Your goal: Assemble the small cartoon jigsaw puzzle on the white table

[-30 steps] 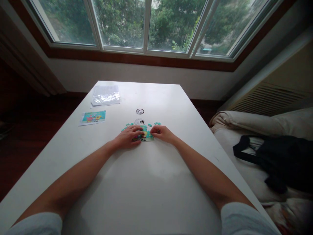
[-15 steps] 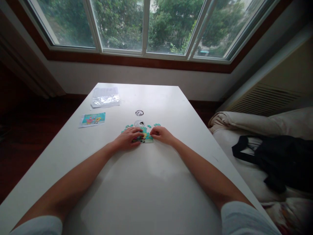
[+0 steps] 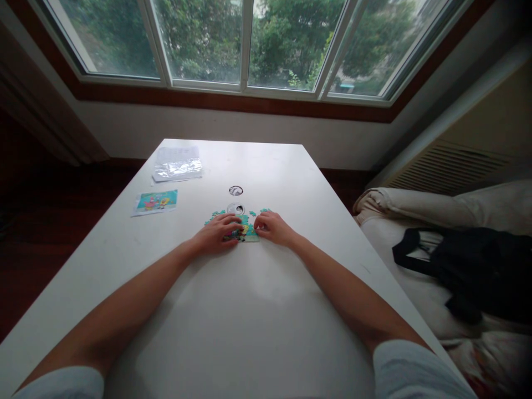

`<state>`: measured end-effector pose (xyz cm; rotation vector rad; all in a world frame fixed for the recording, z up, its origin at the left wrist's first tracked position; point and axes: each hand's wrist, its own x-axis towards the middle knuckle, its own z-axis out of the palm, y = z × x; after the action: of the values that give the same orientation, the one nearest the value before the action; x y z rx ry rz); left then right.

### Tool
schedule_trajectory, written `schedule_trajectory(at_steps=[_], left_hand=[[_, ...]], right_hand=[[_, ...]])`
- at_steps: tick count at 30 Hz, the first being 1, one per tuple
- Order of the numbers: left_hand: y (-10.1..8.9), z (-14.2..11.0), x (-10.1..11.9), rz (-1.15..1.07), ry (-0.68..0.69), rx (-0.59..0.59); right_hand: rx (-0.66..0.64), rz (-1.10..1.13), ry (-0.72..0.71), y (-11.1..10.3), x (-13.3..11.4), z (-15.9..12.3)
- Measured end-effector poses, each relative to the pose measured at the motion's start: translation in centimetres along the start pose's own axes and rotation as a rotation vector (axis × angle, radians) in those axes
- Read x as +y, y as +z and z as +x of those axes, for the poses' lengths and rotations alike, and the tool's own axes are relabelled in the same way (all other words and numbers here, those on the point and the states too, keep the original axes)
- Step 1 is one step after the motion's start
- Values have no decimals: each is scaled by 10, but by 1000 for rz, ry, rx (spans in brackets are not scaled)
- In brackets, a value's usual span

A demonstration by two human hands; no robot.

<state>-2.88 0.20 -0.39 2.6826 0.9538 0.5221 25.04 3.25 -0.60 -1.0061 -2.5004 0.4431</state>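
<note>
A partly assembled jigsaw puzzle [image 3: 251,236], teal with yellow and dark cartoon parts, lies flat on the white table [image 3: 249,299]. Across its left side rests my left hand [image 3: 214,233], fingers spread, hiding that part. My right hand [image 3: 273,228] is at the puzzle's right edge, thumb and fingertips pinched together on what looks like a small teal puzzle piece, mostly hidden by the fingers. Loose teal puzzle pieces [image 3: 216,214] lie beyond the left hand. Another loose piece [image 3: 252,213] sits just past the puzzle, and several more are partly behind the right hand.
Beyond the puzzle are a clear round disc [image 3: 231,209] and a round black-and-white item [image 3: 235,190]. To the left lie a cartoon picture sheet [image 3: 157,202] and a clear plastic bag [image 3: 178,166]. A sofa with dark clothing [image 3: 477,271] stands right of the table.
My right hand's fingers have shifted slightly at the puzzle's right edge, covering more of the loose pieces behind. The left hand stays in place. The whole view has moved a little.
</note>
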Motion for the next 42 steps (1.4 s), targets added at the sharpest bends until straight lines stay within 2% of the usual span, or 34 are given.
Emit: schedule_trajectory(at_steps=[4, 7, 10, 14, 18, 23, 30, 42], left_hand=[[1, 0, -1, -6, 6, 15], [1, 0, -1, -5, 4, 15], [0, 0, 0, -1, 12, 11], [-1, 1, 8, 11, 34, -11], [-1, 4, 14, 8, 41, -2], [-1, 3, 14, 8, 31, 4], [0, 2, 11, 13, 26, -3], [1, 4, 11, 16, 8, -14]], right_hand=[[-17, -71, -4, -2, -7, -1], [11, -42, -7, -1, -6, -1], [156, 61, 51, 0, 5, -1], [418, 131, 230, -2, 32, 0], [483, 92, 356, -2, 52, 0], [451, 19, 277, 4, 47, 0], [219, -186, 61, 14, 20, 2], [224, -200, 147, 7, 15, 1]])
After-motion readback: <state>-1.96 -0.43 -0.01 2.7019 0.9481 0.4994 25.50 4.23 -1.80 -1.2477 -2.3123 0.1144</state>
